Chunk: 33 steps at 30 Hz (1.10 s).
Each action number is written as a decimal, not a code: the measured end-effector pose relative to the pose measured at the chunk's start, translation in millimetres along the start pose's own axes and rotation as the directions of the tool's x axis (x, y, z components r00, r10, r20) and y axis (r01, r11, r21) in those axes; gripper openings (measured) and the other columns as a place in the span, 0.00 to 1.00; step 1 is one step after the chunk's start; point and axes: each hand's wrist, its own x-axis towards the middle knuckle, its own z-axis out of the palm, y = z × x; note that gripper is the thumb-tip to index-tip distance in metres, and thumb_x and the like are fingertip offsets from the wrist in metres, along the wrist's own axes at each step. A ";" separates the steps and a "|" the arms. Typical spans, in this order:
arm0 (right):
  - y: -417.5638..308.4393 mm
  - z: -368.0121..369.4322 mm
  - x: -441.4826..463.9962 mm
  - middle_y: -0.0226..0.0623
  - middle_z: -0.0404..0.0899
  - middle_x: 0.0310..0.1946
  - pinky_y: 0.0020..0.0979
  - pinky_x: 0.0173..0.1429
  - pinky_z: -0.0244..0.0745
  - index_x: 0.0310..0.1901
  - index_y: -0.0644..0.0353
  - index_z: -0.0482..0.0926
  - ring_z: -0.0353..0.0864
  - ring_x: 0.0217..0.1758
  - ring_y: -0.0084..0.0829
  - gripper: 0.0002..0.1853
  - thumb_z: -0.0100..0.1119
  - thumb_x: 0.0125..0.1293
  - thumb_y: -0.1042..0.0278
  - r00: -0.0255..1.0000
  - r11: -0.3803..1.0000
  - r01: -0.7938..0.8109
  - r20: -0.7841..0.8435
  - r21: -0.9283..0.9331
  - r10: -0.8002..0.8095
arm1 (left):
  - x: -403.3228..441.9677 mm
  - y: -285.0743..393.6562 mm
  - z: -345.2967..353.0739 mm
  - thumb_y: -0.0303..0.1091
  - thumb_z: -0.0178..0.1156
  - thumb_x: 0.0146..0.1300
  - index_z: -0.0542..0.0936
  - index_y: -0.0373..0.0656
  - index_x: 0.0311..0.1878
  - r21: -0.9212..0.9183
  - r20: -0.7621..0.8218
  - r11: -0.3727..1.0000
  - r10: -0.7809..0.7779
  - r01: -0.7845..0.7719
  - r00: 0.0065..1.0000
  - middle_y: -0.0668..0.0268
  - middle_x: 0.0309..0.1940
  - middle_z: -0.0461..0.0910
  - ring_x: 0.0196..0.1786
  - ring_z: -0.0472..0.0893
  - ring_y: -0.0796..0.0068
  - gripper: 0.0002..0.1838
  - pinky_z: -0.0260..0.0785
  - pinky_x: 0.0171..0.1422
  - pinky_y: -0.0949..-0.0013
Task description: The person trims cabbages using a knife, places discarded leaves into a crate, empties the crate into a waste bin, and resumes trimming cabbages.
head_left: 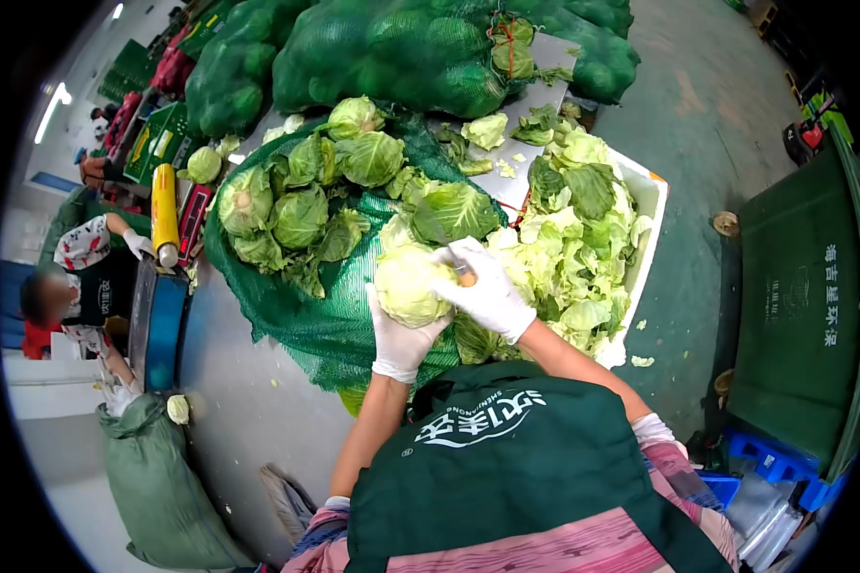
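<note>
Though pale yellow-green, a full, round, visibly veined cabbage (409, 286).

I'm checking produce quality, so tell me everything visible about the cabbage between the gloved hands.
The cabbage is round and pale yellow-green, its smooth-looking leaves wrapped closely into a head. Seen against green mesh, it rests in the left hand, which cups its lower side. The right hand is at its right, touching or nearly so. Its underside is hidden.
</note>
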 end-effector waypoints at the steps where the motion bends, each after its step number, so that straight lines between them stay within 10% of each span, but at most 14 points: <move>1: 4.3 -2.9 0.3 0.32 0.77 0.41 0.28 0.58 0.69 0.44 0.59 0.80 0.75 0.49 0.25 0.13 0.66 0.56 0.69 0.997 0.991 -0.064 0.037 0.121 0.060 | 0.4 -1.5 -8.0 0.75 0.43 0.60 0.60 0.53 0.72 -0.132 0.088 0.989 -0.053 0.064 0.995 0.60 0.70 0.61 0.69 0.63 0.55 0.45 0.52 0.72 0.40; 4: 22.0 -28.7 1.2 0.30 0.79 0.30 0.29 0.44 0.74 0.38 0.58 0.80 0.78 0.35 0.26 0.08 0.61 0.58 0.68 0.972 0.974 -0.221 0.070 -0.059 0.225 | -6.0 -2.1 2.5 0.75 0.45 0.57 0.65 0.51 0.69 -0.224 0.045 0.971 -0.081 0.089 0.996 0.59 0.66 0.67 0.66 0.66 0.56 0.45 0.49 0.71 0.36; 7: 49.2 -51.2 -3.9 0.40 0.82 0.36 0.34 0.45 0.77 0.47 0.58 0.81 0.82 0.38 0.36 0.18 0.64 0.58 0.59 0.946 0.714 -0.261 -0.027 -0.650 0.322 | -8.6 1.9 1.3 0.71 0.47 0.57 0.69 0.50 0.65 -0.412 0.053 0.893 -0.173 0.180 0.983 0.55 0.59 0.72 0.64 0.69 0.56 0.41 0.49 0.72 0.36; 12: 13.4 -16.2 -5.9 0.41 0.74 0.56 0.34 0.54 0.75 0.70 0.48 0.63 0.80 0.50 0.42 0.42 0.68 0.54 0.49 0.978 0.957 0.208 0.070 -0.204 -0.198 | 5.4 3.9 -2.1 0.69 0.44 0.61 0.66 0.50 0.68 -0.308 0.205 0.924 -0.168 0.226 0.964 0.56 0.63 0.70 0.65 0.68 0.54 0.40 0.50 0.73 0.39; 14: -16.6 -5.1 -10.8 0.37 0.73 0.55 0.34 0.52 0.75 0.69 0.47 0.64 0.79 0.49 0.41 0.41 0.69 0.54 0.52 0.993 0.921 0.101 0.089 -0.376 -0.073 | 10.3 -1.1 15.8 0.68 0.40 0.66 0.63 0.51 0.70 -0.254 0.036 0.967 -0.007 0.015 0.999 0.60 0.66 0.68 0.68 0.66 0.55 0.38 0.56 0.72 0.45; 28: -1.2 6.1 -16.5 0.43 0.77 0.31 0.35 0.44 0.73 0.44 0.59 0.79 0.80 0.38 0.39 0.18 0.69 0.55 0.58 0.981 0.992 -0.082 -0.183 -0.092 0.064 | 16.7 3.2 14.1 0.65 0.45 0.67 0.63 0.50 0.70 0.237 -0.081 0.954 0.209 -0.185 0.975 0.61 0.67 0.67 0.68 0.68 0.60 0.36 0.62 0.70 0.50; 31: -32.3 -18.4 -24.5 0.31 0.78 0.27 0.25 0.41 0.71 0.44 0.59 0.82 0.74 0.31 0.20 0.15 0.68 0.56 0.64 0.801 0.992 -0.079 0.599 0.094 0.007 | 12.7 13.9 11.4 0.65 0.48 0.65 0.62 0.52 0.71 0.181 -0.093 0.971 0.177 -0.158 0.980 0.62 0.67 0.67 0.67 0.68 0.61 0.37 0.63 0.69 0.50; 33: -24.0 -24.1 -20.8 0.31 0.79 0.31 0.25 0.40 0.71 0.47 0.58 0.82 0.74 0.32 0.20 0.20 0.70 0.55 0.58 0.829 0.994 -0.101 0.549 -0.044 0.109 | 19.2 13.3 5.6 0.65 0.48 0.66 0.62 0.53 0.71 0.241 -0.128 0.957 0.195 -0.160 0.972 0.62 0.67 0.67 0.67 0.68 0.60 0.37 0.62 0.69 0.48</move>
